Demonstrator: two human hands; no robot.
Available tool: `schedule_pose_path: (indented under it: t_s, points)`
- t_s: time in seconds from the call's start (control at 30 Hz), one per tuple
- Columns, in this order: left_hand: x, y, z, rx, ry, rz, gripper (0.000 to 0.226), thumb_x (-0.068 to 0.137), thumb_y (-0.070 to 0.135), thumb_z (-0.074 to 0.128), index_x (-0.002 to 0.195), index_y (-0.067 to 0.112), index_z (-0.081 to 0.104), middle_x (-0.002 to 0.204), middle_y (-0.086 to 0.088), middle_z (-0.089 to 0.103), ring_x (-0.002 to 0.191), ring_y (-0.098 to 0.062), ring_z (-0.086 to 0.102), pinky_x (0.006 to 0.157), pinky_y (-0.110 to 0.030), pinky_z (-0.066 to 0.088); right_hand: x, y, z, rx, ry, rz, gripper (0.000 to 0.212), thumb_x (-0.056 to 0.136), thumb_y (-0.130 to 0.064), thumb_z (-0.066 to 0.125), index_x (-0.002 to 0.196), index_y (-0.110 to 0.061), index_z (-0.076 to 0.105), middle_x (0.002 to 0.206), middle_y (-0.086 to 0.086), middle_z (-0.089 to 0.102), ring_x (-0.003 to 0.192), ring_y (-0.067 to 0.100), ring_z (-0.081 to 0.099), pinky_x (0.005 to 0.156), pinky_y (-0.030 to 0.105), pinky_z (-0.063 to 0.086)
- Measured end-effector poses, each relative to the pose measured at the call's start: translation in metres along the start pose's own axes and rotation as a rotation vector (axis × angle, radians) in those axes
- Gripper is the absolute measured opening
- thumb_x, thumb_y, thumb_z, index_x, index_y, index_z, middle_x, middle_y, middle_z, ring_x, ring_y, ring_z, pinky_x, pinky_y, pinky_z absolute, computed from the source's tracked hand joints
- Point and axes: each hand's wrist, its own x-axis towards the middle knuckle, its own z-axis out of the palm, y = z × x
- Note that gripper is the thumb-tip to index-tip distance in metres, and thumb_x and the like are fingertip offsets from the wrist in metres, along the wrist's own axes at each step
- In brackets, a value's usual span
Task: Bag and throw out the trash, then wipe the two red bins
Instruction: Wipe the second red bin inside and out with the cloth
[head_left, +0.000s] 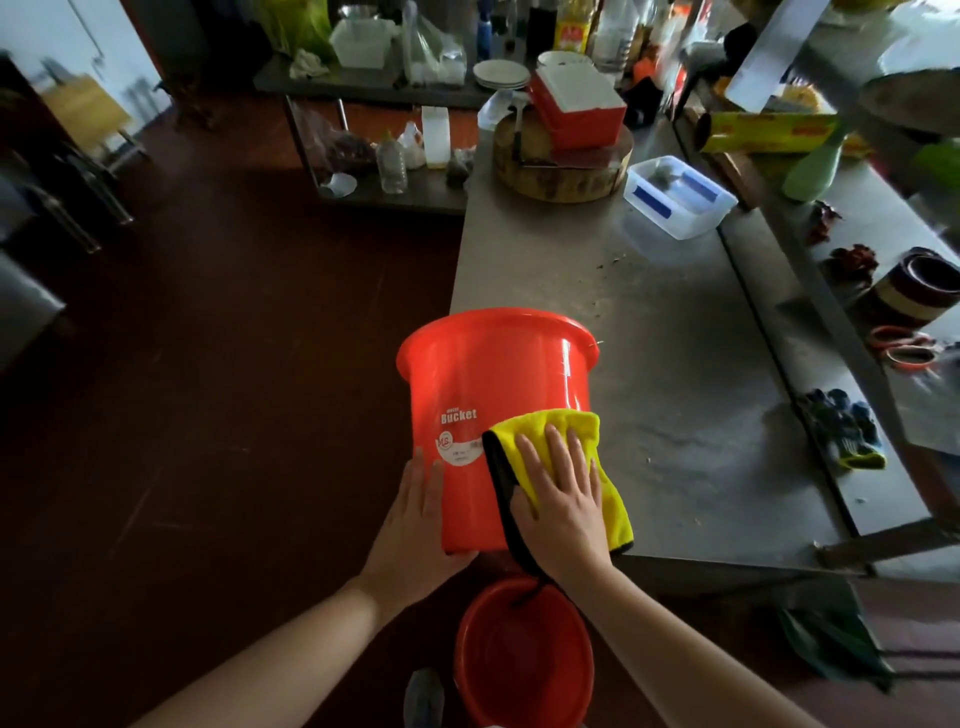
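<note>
Bucket (483, 384) at the near left corner of the table (675, 389), tipped over: long axis runs near to far, mouth pointing far and a little up, base toward the person. Whether the rim rests on the table edge, cannot tell.

Left hand (415, 519) flat against the left wall near the base, fingers straight, steadying, gripping nothing. Right hand (563, 499) spread flat, pressing the cloth (545, 426) onto the right wall; fingers not curled round it. Second bin (524, 660) upright on the floor just below, mouth up.

Handling, as a guess: smooth plastic, empty and light, stiff at rim and base, walls likely to flex and slide under a push. Best held by the rolled rim or braced at the base. Cloth soft and limp.
</note>
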Motion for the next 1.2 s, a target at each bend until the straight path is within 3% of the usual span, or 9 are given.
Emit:
schedule_pose_path:
  t_s: [0.07,0.17,0.33,0.47,0.67,0.8,0.9,1.0,1.2]
  points:
    - [0.008,0.013,-0.004,0.063,0.028,0.098,0.12,0.078,0.084,0.052,0.16,0.024,-0.012,0.167,-0.01,-0.015,0.154,-0.032,-0.016,0.123,-0.052,0.019,-0.006,-0.002,0.001,0.003,-0.027,-0.037,0.07,0.094,-0.045,0.038,0.16,-0.044,0.014,0.171,-0.006,-0.002,0.155,0.021,-0.017,0.125,0.057,0.006]
    - [0.017,0.03,-0.004,0.143,0.003,0.114,0.119,0.075,0.083,0.049,0.159,0.029,-0.016,0.167,-0.001,-0.019,0.151,-0.036,-0.024,0.12,-0.061,0.02,-0.012,-0.001,0.002,0.014,-0.04,-0.059,0.075,0.091,-0.041,0.04,0.159,-0.046,0.011,0.17,-0.009,-0.009,0.155,0.02,-0.019,0.125,0.057,0.005]
    - [0.018,0.027,-0.005,0.177,-0.031,0.105,0.116,0.078,0.08,0.046,0.159,0.025,-0.017,0.166,-0.007,-0.021,0.15,-0.037,-0.025,0.122,-0.06,0.017,-0.008,0.017,0.001,0.029,-0.01,-0.094,0.071,0.095,-0.051,0.04,0.158,-0.05,0.009,0.17,-0.011,-0.008,0.156,0.02,-0.014,0.124,0.056,0.008]
    - [0.009,0.019,-0.013,0.201,0.035,0.171,0.116,0.083,0.068,0.056,0.159,0.003,-0.004,0.167,-0.015,-0.01,0.152,-0.043,-0.013,0.122,-0.057,0.013,0.01,0.019,0.004,0.099,-0.012,0.008,0.071,0.091,-0.055,0.036,0.158,-0.051,0.01,0.17,-0.011,-0.007,0.156,0.02,-0.011,0.126,0.049,0.009]
    - [-0.007,-0.023,-0.026,-0.038,-0.031,0.115,0.124,0.075,0.061,0.076,0.158,0.037,-0.014,0.162,0.008,-0.03,0.151,-0.02,-0.026,0.114,-0.05,0.034,0.035,0.038,0.013,0.414,-0.082,0.136,0.066,0.098,-0.041,0.048,0.154,-0.052,0.013,0.17,-0.008,0.001,0.157,0.018,-0.002,0.126,0.049,0.013]
    - [-0.009,-0.035,-0.036,-0.206,-0.024,0.022,0.106,0.078,0.082,0.061,0.155,0.051,-0.005,0.16,0.025,-0.023,0.155,-0.016,-0.004,0.111,-0.054,0.038,0.042,0.038,0.021,0.486,-0.099,0.155,0.065,0.093,-0.051,0.043,0.149,-0.057,0.011,0.17,-0.01,0.001,0.155,0.009,-0.002,0.124,0.042,0.015]
    - [-0.003,-0.031,-0.034,-0.316,0.048,-0.103,0.093,0.079,0.086,0.054,0.15,0.053,0.003,0.16,0.021,-0.008,0.151,-0.023,0.018,0.109,-0.054,0.044,0.047,0.038,0.026,0.536,-0.098,0.159,0.062,0.101,-0.044,0.051,0.148,-0.058,0.013,0.17,-0.009,0.005,0.149,-0.002,0.0,0.122,0.035,0.015]
    - [0.006,-0.022,-0.033,-0.37,0.085,-0.229,0.101,0.073,0.092,0.05,0.151,0.055,-0.004,0.158,0.015,-0.006,0.148,-0.025,0.023,0.111,-0.048,0.043,0.048,0.038,0.028,0.592,-0.132,0.193,0.06,0.102,-0.043,0.053,0.146,-0.058,0.015,0.169,-0.012,0.006,0.145,-0.007,0.004,0.116,0.027,0.013]
    - [0.012,-0.017,-0.025,-0.49,0.078,-0.274,0.114,0.067,0.088,0.064,0.146,0.064,-0.015,0.161,0.012,-0.03,0.154,-0.024,-0.014,0.118,-0.063,0.025,0.048,0.039,0.033,0.726,-0.111,0.24,0.069,0.094,-0.062,0.049,0.156,-0.044,0.025,0.166,-0.012,0.022,0.15,0.002,0.016,0.123,0.034,0.015]
